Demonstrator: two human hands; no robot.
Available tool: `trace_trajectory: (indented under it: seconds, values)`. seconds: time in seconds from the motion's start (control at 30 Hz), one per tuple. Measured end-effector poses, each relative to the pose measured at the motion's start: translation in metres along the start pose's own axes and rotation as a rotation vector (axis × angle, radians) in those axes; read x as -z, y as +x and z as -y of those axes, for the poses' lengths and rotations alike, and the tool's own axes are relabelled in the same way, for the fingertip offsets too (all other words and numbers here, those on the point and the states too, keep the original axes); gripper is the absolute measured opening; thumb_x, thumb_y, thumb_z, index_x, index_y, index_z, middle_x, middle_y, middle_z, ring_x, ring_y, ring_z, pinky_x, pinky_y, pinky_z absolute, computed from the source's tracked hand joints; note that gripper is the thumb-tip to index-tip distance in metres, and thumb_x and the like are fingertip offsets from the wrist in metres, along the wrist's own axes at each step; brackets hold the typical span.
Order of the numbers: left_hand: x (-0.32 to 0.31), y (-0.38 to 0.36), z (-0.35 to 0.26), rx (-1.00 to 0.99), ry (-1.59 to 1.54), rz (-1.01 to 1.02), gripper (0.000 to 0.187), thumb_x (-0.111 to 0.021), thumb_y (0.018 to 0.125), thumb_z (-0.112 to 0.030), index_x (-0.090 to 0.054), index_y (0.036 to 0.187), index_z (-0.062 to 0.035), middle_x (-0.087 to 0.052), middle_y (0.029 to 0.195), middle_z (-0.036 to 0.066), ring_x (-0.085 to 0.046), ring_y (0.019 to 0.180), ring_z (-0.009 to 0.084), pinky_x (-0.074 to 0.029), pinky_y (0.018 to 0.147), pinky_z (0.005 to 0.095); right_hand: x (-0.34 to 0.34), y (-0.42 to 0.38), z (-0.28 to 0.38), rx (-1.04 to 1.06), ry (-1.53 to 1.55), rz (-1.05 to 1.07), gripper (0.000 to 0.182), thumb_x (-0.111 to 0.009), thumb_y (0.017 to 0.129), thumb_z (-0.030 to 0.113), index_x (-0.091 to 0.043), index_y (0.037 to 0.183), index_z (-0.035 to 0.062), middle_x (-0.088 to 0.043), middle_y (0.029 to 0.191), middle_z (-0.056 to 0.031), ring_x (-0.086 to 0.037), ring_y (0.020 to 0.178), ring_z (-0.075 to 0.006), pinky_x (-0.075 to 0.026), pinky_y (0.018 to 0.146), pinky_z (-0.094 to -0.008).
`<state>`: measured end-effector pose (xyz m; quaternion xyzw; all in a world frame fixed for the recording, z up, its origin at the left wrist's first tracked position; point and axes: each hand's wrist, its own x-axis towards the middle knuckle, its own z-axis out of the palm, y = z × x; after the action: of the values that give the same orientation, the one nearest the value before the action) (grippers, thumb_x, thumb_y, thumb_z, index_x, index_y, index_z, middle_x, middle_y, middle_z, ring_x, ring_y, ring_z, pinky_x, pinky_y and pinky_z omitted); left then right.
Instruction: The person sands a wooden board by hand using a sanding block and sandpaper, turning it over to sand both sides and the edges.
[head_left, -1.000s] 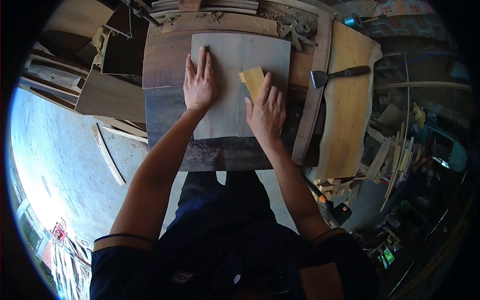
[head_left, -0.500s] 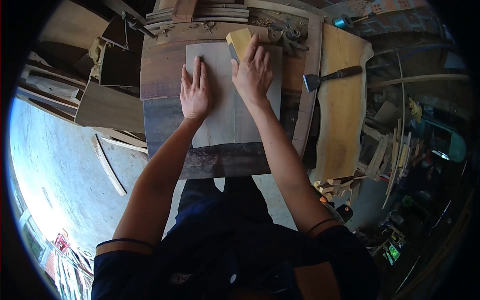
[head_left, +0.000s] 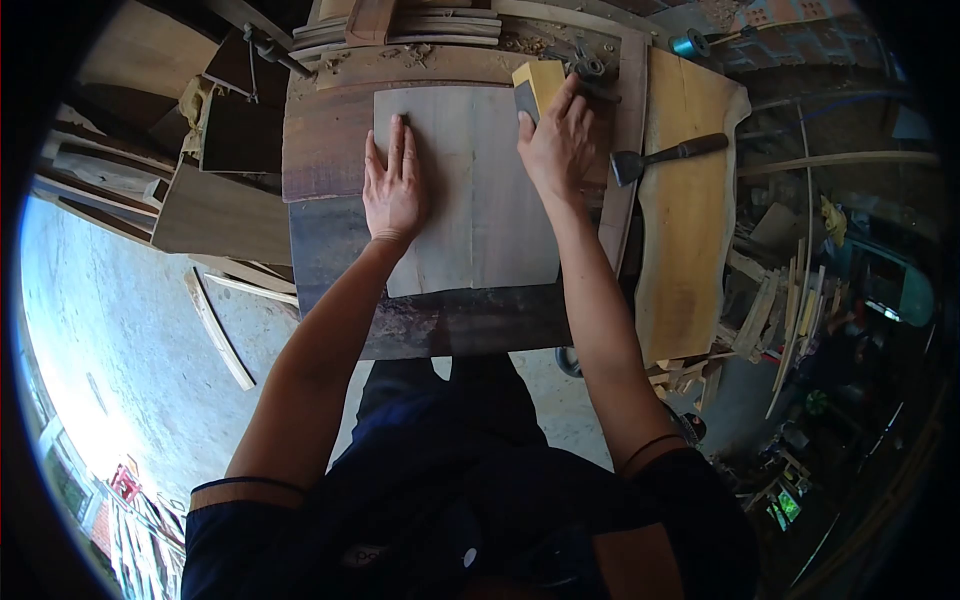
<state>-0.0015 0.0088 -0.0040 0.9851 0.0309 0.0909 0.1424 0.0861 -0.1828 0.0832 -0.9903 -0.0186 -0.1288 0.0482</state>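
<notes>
Stood indoors amid dim clutter, with wooden panels (head_left: 220,205) stacked to the left and loose timber (head_left: 755,320) heaped to the right. Had pale floor (head_left: 150,290) showing beyond the bench on the left, bleached by bright light toward its outer edge. Faced a worn workbench (head_left: 335,240) of broad planks, reddish at the far part and blackish nearer, with curled shavings (head_left: 415,52) scattered toward the back. Had a yellow slab (head_left: 690,230), wavy along its outer edge, just beside the bench's right side. Had a grey-brown board (head_left: 475,200) lying flat across the middle of the bench. Had a dark-handled scraper (head_left: 668,155) resting on the slab, blade toward the board.

Pressed the left hand (head_left: 393,195) palm down on the board's left part, fingers straight, slightly spread and pointing away. Reached farther forward with the right hand (head_left: 562,150), to the board's far right corner. Gripped a yellow block (head_left: 545,82) there, index finger extended along its right side, thumb at its near left. Held the block partly past the board's far edge, baring a dark grey face on its left. Could not tell contact from a slight gap between block and board.
</notes>
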Motion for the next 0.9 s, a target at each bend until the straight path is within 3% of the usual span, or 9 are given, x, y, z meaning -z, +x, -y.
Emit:
trace_trajectory:
  seconds: [0.13, 0.37, 0.47, 0.7, 0.73, 0.83, 0.9]
  values:
    - [-0.002, 0.000, 0.000, -0.005, 0.026, -0.040, 0.062, -0.047, 0.095, -0.010, -0.035, 0.156, -0.0086, -0.027, 0.166, 0.001, -0.033, 0.144, 0.0445, -0.042, 0.114, 0.0460, 0.001, -0.001, -0.008, 0.017, 0.006, 0.021, 0.085, -0.072, 0.088, 0.031, -0.030, 0.149, -0.0090, -0.056, 0.113, -0.0181, -0.058, 0.106, -0.0334, -0.056, 0.084, -0.0427]
    - [0.004, 0.001, -0.001, -0.015, -0.006, -0.022, 0.072, -0.049, 0.086, -0.006, -0.033, 0.157, -0.0062, -0.025, 0.167, 0.004, -0.032, 0.145, 0.0471, -0.041, 0.115, 0.0460, 0.045, -0.203, -0.042, 0.070, -0.051, 0.248, 0.089, -0.072, 0.089, 0.034, -0.028, 0.152, -0.0092, -0.054, 0.106, -0.0189, -0.058, 0.094, -0.0321, -0.051, 0.081, -0.0402]
    - [0.001, 0.001, 0.000, -0.026, -0.013, -0.043, 0.072, -0.049, 0.086, -0.005, -0.034, 0.156, -0.0059, -0.025, 0.167, 0.004, -0.030, 0.145, 0.0486, -0.039, 0.115, 0.0474, 0.038, -0.178, -0.043, 0.073, -0.040, 0.234, 0.089, -0.072, 0.088, 0.035, -0.028, 0.152, -0.0094, -0.054, 0.105, -0.0186, -0.058, 0.094, -0.0319, -0.051, 0.081, -0.0410]
    - [0.000, 0.000, -0.001, -0.023, 0.041, -0.040, 0.062, -0.045, 0.095, -0.010, -0.034, 0.156, -0.0095, -0.026, 0.166, 0.000, -0.030, 0.145, 0.0460, -0.039, 0.116, 0.0460, -0.012, 0.026, -0.030, 0.008, -0.034, -0.012, 0.086, -0.073, 0.088, 0.034, -0.031, 0.149, -0.0097, -0.057, 0.112, -0.0180, -0.059, 0.106, -0.0317, -0.053, 0.085, -0.0408]
    - [0.000, 0.000, -0.001, -0.007, 0.020, -0.008, 0.067, -0.046, 0.091, -0.007, -0.034, 0.156, -0.0090, -0.023, 0.167, 0.000, -0.028, 0.146, 0.0475, -0.039, 0.116, 0.0467, -0.009, 0.023, -0.033, -0.003, -0.041, -0.023, 0.086, -0.073, 0.088, 0.034, -0.031, 0.149, -0.0097, -0.057, 0.112, -0.0180, -0.059, 0.106, -0.0317, -0.053, 0.085, -0.0408]
    - [-0.003, -0.001, -0.002, 0.015, 0.031, -0.019, 0.067, -0.046, 0.092, -0.007, -0.033, 0.157, -0.0108, -0.024, 0.167, -0.001, -0.028, 0.147, 0.0456, -0.040, 0.116, 0.0458, 0.005, -0.019, -0.040, 0.021, 0.025, 0.111, 0.087, -0.071, 0.089, 0.034, -0.027, 0.151, -0.0088, -0.056, 0.118, -0.0236, -0.058, 0.109, -0.0379, -0.053, 0.091, -0.0445]
    - [-0.006, 0.001, -0.001, 0.003, 0.036, -0.036, 0.067, -0.046, 0.092, -0.008, -0.032, 0.158, -0.0117, -0.024, 0.167, -0.002, -0.027, 0.148, 0.0445, -0.039, 0.116, 0.0460, 0.013, -0.089, -0.047, 0.035, 0.012, 0.096, 0.091, -0.074, 0.087, 0.030, -0.025, 0.152, -0.0088, -0.055, 0.111, -0.0193, -0.058, 0.103, -0.0332, -0.053, 0.083, -0.0407]
